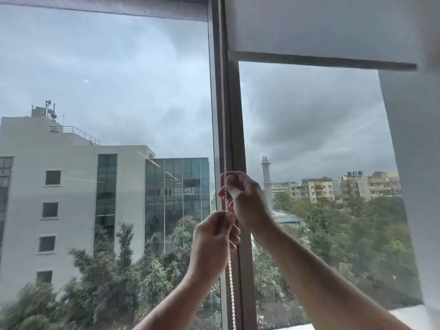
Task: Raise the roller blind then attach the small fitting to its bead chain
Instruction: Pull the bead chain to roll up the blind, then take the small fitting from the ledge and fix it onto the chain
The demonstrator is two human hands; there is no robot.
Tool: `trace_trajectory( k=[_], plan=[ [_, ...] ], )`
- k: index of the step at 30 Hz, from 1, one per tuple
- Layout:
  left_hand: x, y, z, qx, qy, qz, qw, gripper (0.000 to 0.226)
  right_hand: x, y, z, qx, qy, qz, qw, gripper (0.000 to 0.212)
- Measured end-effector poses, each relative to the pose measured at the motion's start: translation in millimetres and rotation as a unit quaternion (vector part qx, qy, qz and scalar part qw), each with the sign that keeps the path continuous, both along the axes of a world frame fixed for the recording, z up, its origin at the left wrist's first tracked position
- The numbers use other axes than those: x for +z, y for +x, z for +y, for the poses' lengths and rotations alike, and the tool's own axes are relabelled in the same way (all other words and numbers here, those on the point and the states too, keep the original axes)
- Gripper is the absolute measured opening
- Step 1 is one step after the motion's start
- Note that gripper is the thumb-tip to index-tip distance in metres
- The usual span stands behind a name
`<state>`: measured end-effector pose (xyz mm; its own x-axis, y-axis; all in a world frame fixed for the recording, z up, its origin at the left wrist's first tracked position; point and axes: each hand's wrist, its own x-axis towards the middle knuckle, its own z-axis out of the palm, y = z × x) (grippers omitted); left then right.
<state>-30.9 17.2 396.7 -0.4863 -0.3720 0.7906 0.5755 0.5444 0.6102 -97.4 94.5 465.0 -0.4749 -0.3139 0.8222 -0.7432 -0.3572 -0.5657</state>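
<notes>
A white bead chain [223, 120] hangs down along the grey window post [234, 110]. My right hand [245, 198] pinches the chain higher up, at the middle of the view. Just below it, my left hand [214, 239] is closed around the same chain. The grey roller blind [321, 29] on the right pane is up high, its bottom bar [326, 61] near the top of the glass. A second blind [104, 7] on the left pane sits even higher. No small fitting is visible.
Two large glass panes [104, 91] show buildings, trees and a cloudy sky outside. A white wall or reveal [414, 163] borders the right pane. A pale sill [409, 316] runs along the bottom right.
</notes>
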Motion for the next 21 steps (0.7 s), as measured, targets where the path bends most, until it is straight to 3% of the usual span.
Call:
trace_trajectory(
  k=[9, 21],
  plan=[
    [-91, -13, -12, 0.022, 0.026, -0.055, 0.998, 0.008, -112, -40, 6, -0.063, 0.064, -0.028, 0.996, 0.012],
    [-208, -29, 0, 0.061, 0.051, -0.13, 0.988, 0.013, -268, -117, 36, -0.154, 0.172, -0.175, 0.957, 0.011]
  ],
)
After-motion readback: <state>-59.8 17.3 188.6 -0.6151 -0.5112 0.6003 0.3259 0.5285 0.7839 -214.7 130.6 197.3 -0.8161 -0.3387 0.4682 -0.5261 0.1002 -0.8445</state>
